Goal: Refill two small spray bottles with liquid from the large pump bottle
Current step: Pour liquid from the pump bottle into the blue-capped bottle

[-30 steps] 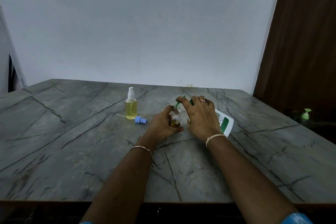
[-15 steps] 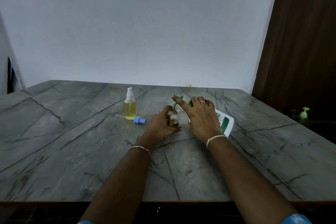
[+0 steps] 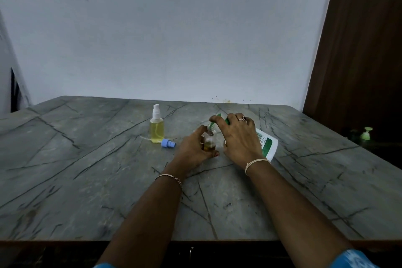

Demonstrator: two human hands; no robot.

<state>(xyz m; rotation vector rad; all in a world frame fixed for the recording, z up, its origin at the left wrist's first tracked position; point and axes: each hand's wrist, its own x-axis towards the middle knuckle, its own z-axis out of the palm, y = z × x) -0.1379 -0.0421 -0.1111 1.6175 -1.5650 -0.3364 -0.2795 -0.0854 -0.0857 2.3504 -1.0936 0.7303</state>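
Marble table [image 3: 87, 180], pump bottle [image 3: 266, 146] half behind hands [image 3: 238, 139]

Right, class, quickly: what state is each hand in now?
Left hand: closed, gripping the small bottle.
Right hand: closed round the top of the pump bottle.

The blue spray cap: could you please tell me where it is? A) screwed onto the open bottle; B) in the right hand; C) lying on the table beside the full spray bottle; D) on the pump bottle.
C: the blue spray cap lies on the table by the base of the full spray bottle.
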